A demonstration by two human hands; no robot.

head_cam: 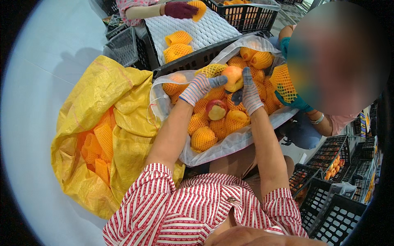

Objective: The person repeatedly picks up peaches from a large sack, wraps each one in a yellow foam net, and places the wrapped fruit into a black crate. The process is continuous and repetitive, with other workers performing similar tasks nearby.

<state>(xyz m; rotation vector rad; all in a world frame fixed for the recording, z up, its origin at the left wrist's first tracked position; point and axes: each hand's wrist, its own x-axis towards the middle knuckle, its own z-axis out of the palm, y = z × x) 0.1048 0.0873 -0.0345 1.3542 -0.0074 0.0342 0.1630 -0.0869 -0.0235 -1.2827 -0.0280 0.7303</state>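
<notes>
My left hand [201, 86], in a striped knit glove with grey-blue fingertips, holds a yellow foam net sleeve [212, 70]; its thumb touches a bare yellow-pink fruit [233, 78] that looks like a peach. My right hand [251, 93], gloved alike, has its thumb beside this fruit and its dark fingertips under it. The fruit is at the mouth of the sleeve, above a black crate [194, 64] lined with translucent plastic [189, 153]. Several fruits in orange foam nets [203, 139] fill the liner. Among them sits a red fruit [216, 109] with a pale patch.
A yellow woven sack [92, 95] with orange foam nets [101, 147] stands at left. Ahead, another person's maroon-gloved hand [181, 9] holds netted fruit over a white padded surface [197, 27]. A teal-gloved co-worker's hand [297, 103] holds a net at right. Black crates [335, 218] stand lower right.
</notes>
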